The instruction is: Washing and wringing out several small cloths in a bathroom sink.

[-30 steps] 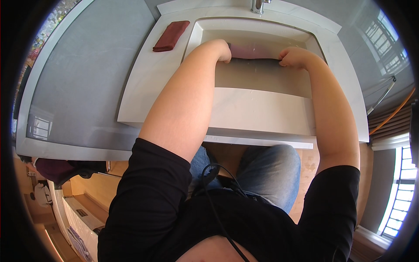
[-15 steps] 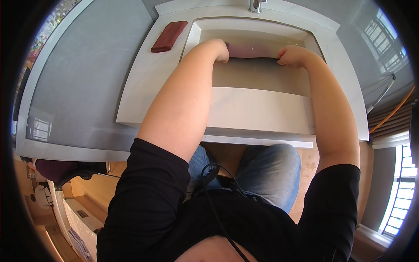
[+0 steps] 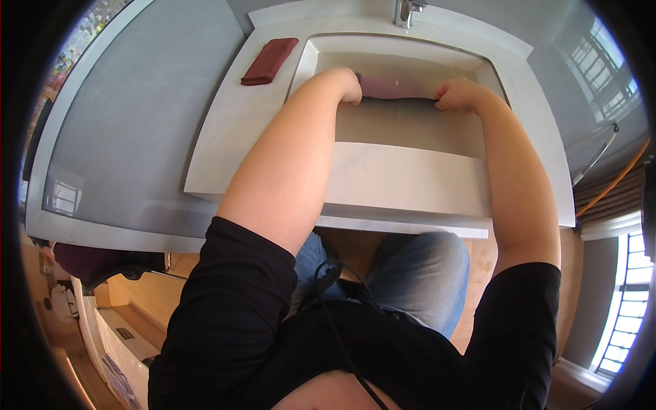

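A purplish cloth with a dark near edge (image 3: pixel 396 87) is stretched across the white sink (image 3: pixel 410 44), in cloudy water. My left hand (image 3: pixel 351 87) is closed on the cloth's left end, its fingers curled down and partly hidden. At the other end my right hand (image 3: pixel 459 97) pinches a corner between thumb and fingers. Part of the cloth looks blurred beneath the water, so its full shape cannot be made out.
A folded maroon cloth (image 3: pixel 270 61) lies on the counter left of the sink. The chrome faucet (image 3: pixel 404 12) stands behind the basin. A grey glossy panel (image 3: pixel 137 130) is at the left, and a barred window (image 3: pixel 625 301) at the lower right.
The whole view has shifted slightly, so the sink sits a little lower in the picture. Both hands keep hold of the cloth, which stays stretched between them.
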A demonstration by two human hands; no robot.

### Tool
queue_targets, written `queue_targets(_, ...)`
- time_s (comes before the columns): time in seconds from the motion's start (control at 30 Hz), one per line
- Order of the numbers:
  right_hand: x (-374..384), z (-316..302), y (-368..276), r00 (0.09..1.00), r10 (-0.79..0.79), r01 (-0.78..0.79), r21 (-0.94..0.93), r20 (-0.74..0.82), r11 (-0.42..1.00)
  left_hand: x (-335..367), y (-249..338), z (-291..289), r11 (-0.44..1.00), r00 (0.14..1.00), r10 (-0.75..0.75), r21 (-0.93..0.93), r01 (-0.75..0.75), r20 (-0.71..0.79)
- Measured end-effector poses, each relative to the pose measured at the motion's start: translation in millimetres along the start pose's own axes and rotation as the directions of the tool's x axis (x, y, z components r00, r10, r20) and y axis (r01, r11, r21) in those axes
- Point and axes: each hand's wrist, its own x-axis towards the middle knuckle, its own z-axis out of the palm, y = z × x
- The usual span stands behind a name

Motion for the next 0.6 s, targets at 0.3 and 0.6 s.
queue_targets(0.3, 82, 14, 20, 0.824, -0.558, 0.518, -0.533, 0.1, 0.669, -7, -29, -1, 0.966, 0.961, 0.073, -0.222, -0.135, -0.268)
queue_targets(0.6, -8, 9, 41, 0.991, 0.01, 0.055, 0.475, -0.132, 0.878, -89, 38, -8, 0.574, 0.994, -0.044, -0.816, -0.059, -0.103)
